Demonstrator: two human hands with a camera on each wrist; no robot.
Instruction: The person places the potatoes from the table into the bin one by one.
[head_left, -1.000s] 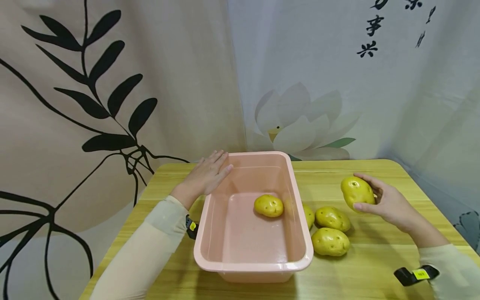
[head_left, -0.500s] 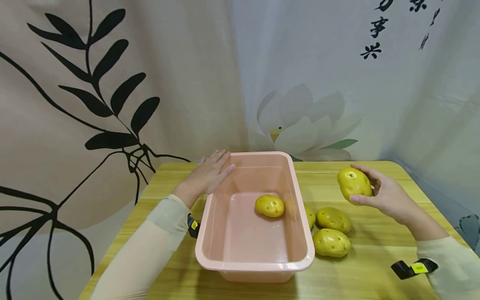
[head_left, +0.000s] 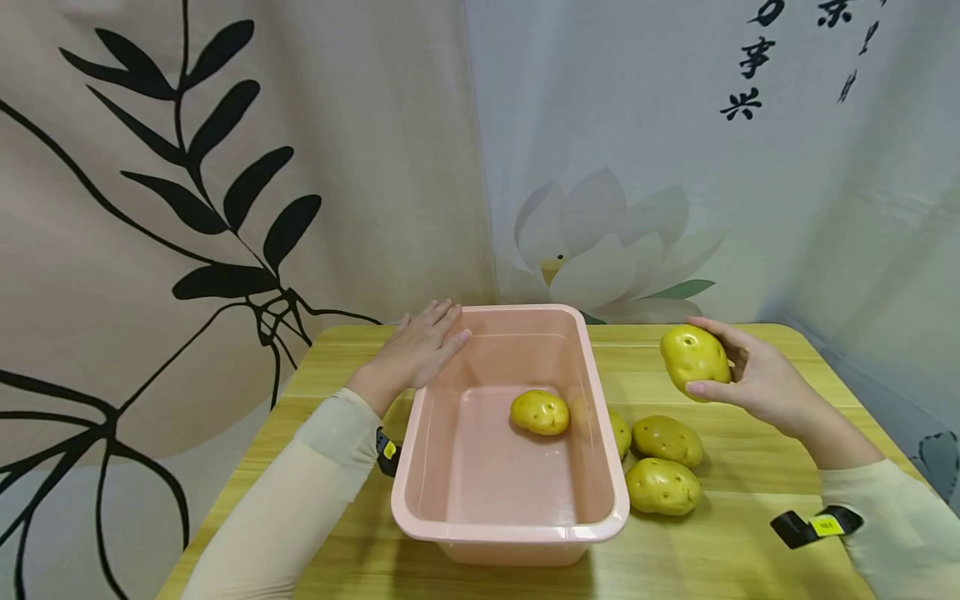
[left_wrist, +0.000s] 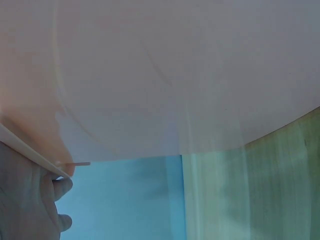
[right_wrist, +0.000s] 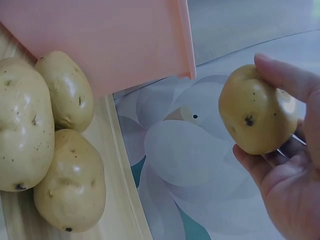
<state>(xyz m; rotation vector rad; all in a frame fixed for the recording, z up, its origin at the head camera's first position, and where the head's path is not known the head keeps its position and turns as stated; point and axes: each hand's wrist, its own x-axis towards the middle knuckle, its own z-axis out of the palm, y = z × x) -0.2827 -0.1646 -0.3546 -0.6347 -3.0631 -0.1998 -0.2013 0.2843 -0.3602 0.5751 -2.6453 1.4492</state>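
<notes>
The right hand (head_left: 761, 379) grips one potato (head_left: 693, 362), its thumb and fingers on opposite sides. That potato is to the right of the tub, held up above the table (head_left: 720, 550) and well apart from the tub's rim. The left hand (head_left: 408, 350) lies on the left rim of the tub (head_left: 510, 532) near its far corner, fingers stretched out and gripping nothing I can make out; it appears to be steadying the tub.

A second potato (head_left: 538, 412) rests on the tub's floor, right of its middle. Just beside the tub's right wall sit three more potatoes on the table: one close against the wall and partly hidden by the rim (head_left: 619, 433), one to its right (head_left: 667, 441), and one nearer the person (head_left: 663, 487). Behind the tub hangs a printed cloth (head_left: 375, 167).

The step in hand looks like a carry: the potato is picked up and not yet inside the tub. If it is meant to join the one within, the next move calls for bringing it leftward over the tub's right rim, high enough not to knock it, then lowering it onto the open floor before letting go, with the left hand keeping the tub from sliding.
</notes>
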